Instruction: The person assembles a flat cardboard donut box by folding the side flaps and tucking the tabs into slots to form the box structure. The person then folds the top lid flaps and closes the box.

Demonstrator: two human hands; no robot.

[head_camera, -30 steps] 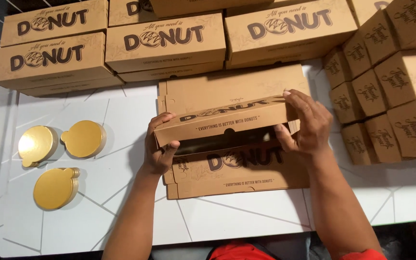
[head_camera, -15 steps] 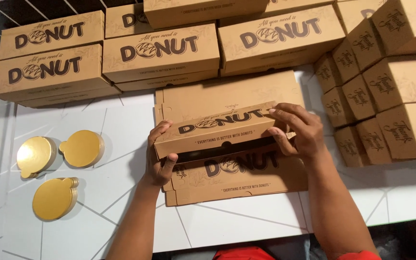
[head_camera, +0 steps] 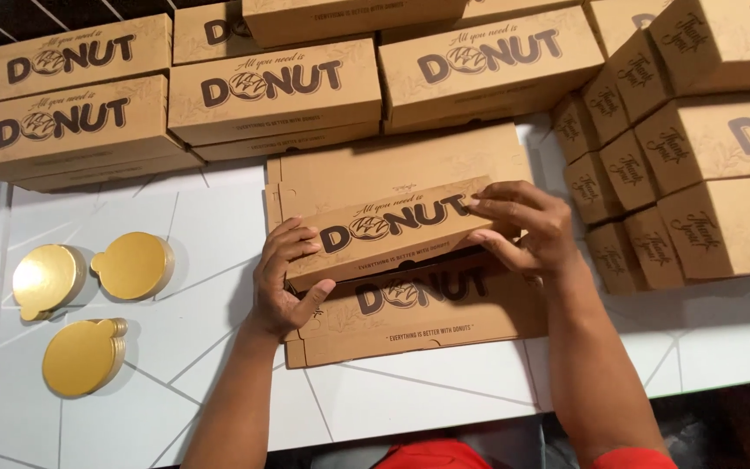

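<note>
A long brown cardboard box (head_camera: 392,233) with dark printed lettering is held just above a pile of flat unfolded box blanks (head_camera: 410,321) on the white table (head_camera: 444,391). My left hand (head_camera: 284,282) grips its left end, thumb underneath. At the box's right end, my right hand (head_camera: 523,227) has its fingers on the top face and side. The box's lid face tilts toward me, with a dark gap showing along its lower edge.
Assembled brown boxes (head_camera: 275,91) are stacked along the back, and more boxes (head_camera: 705,174) are piled at the right. Three stacks of round gold cake boards lie at the left: (head_camera: 45,280), (head_camera: 132,265), (head_camera: 84,356). The table's front edge is near my body.
The box's top face has swung down toward closed over the past second, and both hands have shifted along its ends. The view has tilted slightly.
</note>
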